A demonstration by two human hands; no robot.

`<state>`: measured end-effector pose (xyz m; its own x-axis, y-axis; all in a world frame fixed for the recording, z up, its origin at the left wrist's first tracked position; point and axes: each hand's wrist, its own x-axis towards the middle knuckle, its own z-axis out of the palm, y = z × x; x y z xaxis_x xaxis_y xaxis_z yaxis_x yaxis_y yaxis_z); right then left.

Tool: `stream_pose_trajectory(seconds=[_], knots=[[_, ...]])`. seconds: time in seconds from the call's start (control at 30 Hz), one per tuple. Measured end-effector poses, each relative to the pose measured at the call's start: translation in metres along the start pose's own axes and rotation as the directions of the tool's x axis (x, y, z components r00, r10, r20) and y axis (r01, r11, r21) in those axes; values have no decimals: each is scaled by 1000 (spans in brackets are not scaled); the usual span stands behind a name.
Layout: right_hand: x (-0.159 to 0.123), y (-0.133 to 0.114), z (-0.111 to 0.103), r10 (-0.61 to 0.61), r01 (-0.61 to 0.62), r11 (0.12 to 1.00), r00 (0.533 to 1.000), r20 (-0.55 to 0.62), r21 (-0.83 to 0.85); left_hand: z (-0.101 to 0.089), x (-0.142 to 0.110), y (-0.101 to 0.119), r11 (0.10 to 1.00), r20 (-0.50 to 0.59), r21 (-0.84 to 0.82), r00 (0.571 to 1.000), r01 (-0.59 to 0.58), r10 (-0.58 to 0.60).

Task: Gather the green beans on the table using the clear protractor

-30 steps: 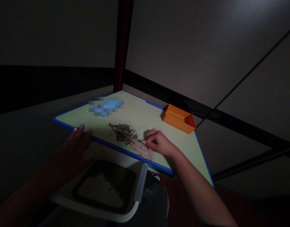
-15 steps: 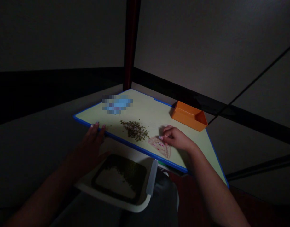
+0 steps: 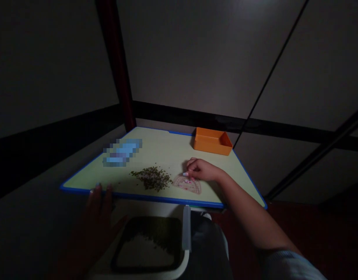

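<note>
Step in hand looks like close finger work at the pile of small grains point(image 3: 154, 178), which lies loose mid-worktop point(image 3: 240, 167), toward the near edge. Right hand point(image 3: 200, 169) is just right of the pile, over the far side of a half-round protractor point(image 3: 187, 188); fingers curled in, thumb tip close to index; can't tell if they meet or pinch a grain. Left hand point(image 3: 99, 206) at near-left edge, fingers a bit apart, tips on the blue rim, nothing visibly gripped; very dark there. Container point(image 3: 185, 260) with more dark grains below the near edge, right of left hand. Orange tray point(image 3: 212, 146) far right; blurred blue item point(image 3: 123, 151) far left. Next move, my judgement: calls for a light, precise fingertip touch, no sweeping, since loose grains would scatter easily.
</note>
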<state>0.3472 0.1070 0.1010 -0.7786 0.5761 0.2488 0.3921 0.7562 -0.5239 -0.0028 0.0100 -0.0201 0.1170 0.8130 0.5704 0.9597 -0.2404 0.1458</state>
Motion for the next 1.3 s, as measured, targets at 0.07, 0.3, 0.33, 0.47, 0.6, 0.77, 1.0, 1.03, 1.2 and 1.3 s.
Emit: stream_pose_trajectory(seconds=[0.07,0.3,0.33,0.47,0.6,0.77,1.0,1.03,1.2,1.3], knots=[[1,2,4,-8,8,999,1000,5,-37,4,0,1,1000,-22,-5,1000,19,-19],[-2,10,4,77,-91,959,995,-63,-268,9,-3,0,999,-18,36,1000,11,-10],[-2,11,3,91,-110,950,993,-76,-292,8,-3,0,999,-16,37,1000,4,-3],[-3,18,2,125,-163,922,984,-129,-351,5,-3,-1,1000,8,22,1000,4,-4],[-3,19,-1,132,-191,938,969,-210,-290,7,-3,-1,1000,17,8,999,27,-27],[-3,16,-5,124,-167,966,969,-215,-199,10,-4,-1,999,11,24,1000,24,-24],[-3,13,2,156,-213,910,971,-182,-355,8,-3,-5,1000,19,-13,1000,4,-3],[-2,14,3,177,-251,889,960,-217,-382,8,-3,-6,1000,4,-19,1000,4,-4],[-1,21,3,260,-392,817,905,-336,-423,10,-3,-10,998,17,-53,1000,21,-21],[-1,25,3,229,-350,854,917,-326,-385,8,-3,-9,998,3,-64,1000,13,-12]])
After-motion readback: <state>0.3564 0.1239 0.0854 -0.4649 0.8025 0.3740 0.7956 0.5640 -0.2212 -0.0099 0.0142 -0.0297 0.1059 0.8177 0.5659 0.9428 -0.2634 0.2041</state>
